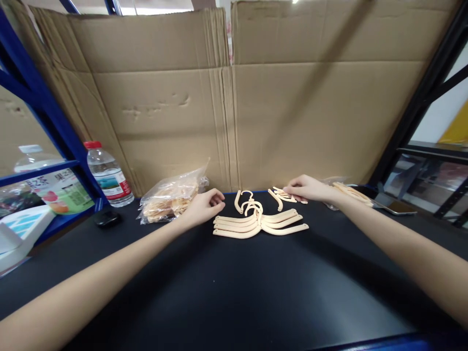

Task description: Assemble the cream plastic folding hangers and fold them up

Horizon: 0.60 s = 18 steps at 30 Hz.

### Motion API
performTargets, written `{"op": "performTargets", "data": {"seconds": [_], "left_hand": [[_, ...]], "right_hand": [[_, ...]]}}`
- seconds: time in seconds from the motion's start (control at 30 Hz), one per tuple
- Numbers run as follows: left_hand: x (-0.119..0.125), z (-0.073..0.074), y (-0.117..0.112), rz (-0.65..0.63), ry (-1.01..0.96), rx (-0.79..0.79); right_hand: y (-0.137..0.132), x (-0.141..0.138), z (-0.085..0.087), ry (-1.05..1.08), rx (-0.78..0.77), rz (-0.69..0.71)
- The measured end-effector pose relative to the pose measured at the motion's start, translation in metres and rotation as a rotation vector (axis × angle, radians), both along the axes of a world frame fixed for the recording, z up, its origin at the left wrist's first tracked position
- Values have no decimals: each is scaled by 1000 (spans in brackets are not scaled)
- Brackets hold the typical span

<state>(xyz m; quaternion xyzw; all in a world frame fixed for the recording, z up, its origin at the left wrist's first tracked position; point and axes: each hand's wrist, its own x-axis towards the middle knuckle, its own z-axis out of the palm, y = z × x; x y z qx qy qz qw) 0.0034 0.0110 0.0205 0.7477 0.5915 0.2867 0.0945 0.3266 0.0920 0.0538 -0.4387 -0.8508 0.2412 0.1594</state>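
In the head view, several cream folding clothes hangers [256,225] lie stacked on the black tabletop, arms spread and hooks overlapping. Behind them rest a loose hook piece [250,196], a curved hanger arm [238,202] and another curved arm [275,200]. My left hand [204,207] hovers left of the stack, its fingers loosely curled, thumb apart, and nothing visible in it. At the back right, the fingers of my right hand [302,187] are closed down onto a small pile of cream hanger pieces [286,195]; the fingers partly hide what they grip.
A clear plastic bag [171,197] of cream parts sits at left, another bag [351,192] at right beside a phone [397,207]. A water bottle [109,175] and black mouse [107,218] stand left. Cardboard [164,107] walls the back; a blue frame [40,92] rises left.
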Motion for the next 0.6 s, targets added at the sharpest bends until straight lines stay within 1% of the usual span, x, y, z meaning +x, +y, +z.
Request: {"op": "performTargets", "data": {"seconds": [0.13,0.23,0.3,0.37,0.47,0.53,0.6], "left_hand": [[20,5,33,125,108,-147],[35,5,53,207,187,-242],[42,5,62,250,227,-300],[45,4,68,277,259,-351],[44,2,75,299,286,-410],[43,1,77,309,290,-428],[43,1,78,316,286,-431]], "right_hand": [[20,-55,9,-112,-11,-24],[34,-92,8,-230,-34,-68],[41,-112,5,-308,-80,-95],[46,-126,2,-371,-148,-112],[50,-139,-3,-428,-265,-124],[51,-143,-6,-430,-344,-112],[52,-145,-9,-383,-423,-57]]}}
